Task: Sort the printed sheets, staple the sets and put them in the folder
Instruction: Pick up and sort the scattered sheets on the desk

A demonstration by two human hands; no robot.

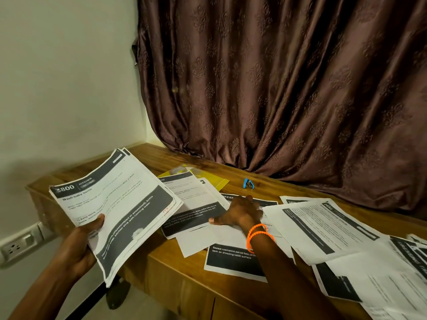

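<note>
Brown patterned curtains (288,88) hang behind a long wooden tabletop (180,269) set against a pale wall, and the scene reads outward from the person's arms.

Nearest, the left hand (85,239) grips a fanned stack of black-and-white printed sheets (115,204) by its lower edge, thumb curled over the top page headed "Wash baby bottle", fingers hidden beneath. The stack is lifted off the table and tilted, its far corners splayed. The right hand (240,213), with two orange bands (258,234) on the wrist, lies flat with fingers spread on loose printed pages (198,204) in the middle of the table, pressing rather than gripping. More sheets (335,229) overlap in a heap to the right, and one with a black block (233,259) lies under the forearm.

Further back, a yellow folder (217,183) shows from under the middle pages, and a small blue stapler (249,183) sits apart from the paper, near the curtain hem.

The paper is likely light, limp and slippery sheet on sheet; a held stack will probably sag and fan unless pinched firmly near one edge or corner. Single pages lying flat may be easiest to slide toward the table edge or lift by a corner. Sorting appears to be under way, with stapling not yet begun.
</note>
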